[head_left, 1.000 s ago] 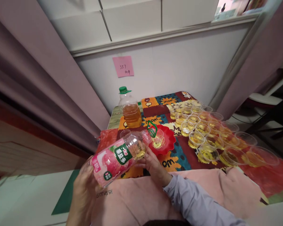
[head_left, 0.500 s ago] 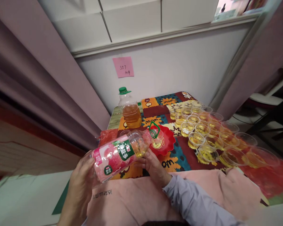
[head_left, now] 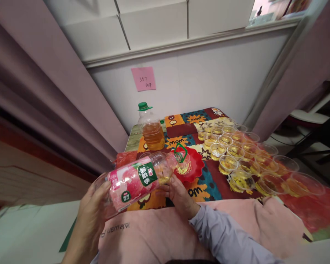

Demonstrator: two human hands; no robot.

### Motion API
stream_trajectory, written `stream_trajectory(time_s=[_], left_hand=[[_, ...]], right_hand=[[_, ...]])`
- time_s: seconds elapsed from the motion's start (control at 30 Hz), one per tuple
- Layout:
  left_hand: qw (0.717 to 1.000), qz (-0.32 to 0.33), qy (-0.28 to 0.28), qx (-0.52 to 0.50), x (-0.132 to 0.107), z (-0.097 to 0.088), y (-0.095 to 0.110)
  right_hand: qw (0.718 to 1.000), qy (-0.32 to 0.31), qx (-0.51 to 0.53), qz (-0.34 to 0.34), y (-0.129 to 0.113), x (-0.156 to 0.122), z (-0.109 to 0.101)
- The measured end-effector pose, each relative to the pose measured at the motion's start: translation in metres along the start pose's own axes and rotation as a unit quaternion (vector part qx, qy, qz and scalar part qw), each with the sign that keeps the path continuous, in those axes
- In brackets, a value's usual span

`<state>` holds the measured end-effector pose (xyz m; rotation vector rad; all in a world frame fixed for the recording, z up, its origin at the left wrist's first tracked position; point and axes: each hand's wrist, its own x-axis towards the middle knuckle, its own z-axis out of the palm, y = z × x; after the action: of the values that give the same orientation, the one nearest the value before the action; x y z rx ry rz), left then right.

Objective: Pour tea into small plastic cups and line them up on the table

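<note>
Both my hands hold a large clear plastic drink bottle (head_left: 133,179) with a pink label, tilted so its neck points right. My left hand (head_left: 92,205) is wrapped round its base. My right hand (head_left: 180,194) supports it from below near the shoulder, its fingers partly hidden under the bottle. A green handle ring (head_left: 180,152) hangs at the neck. The mouth is over a clear plastic cup (head_left: 183,167) with yellow liquid, standing in a red scalloped dish (head_left: 197,165). Some yellow liquid shows inside the bottle's shoulder.
Several clear cups (head_left: 228,164) of yellow liquid stand in rows on the right of the patterned tablecloth (head_left: 181,128). A big jug (head_left: 153,135) with a green cap and amber liquid stands at the back left. Red plastic (head_left: 316,209) lies at the right edge.
The bottle's base has dropped slightly with my left hand, so the bottle lies a little differently. Less yellow liquid shows near its shoulder. My right hand has hardly moved.
</note>
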<state>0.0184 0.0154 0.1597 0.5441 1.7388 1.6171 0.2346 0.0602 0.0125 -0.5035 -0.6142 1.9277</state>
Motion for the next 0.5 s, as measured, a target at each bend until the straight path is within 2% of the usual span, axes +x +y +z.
stream_trajectory(time_s=[0.5], left_hand=[[1.0,0.013,-0.004,0.008,-0.0034,0.0041,0.007]], right_hand=[[1.0,0.007,-0.006,0.006,-0.0016,0.0006,-0.0003]])
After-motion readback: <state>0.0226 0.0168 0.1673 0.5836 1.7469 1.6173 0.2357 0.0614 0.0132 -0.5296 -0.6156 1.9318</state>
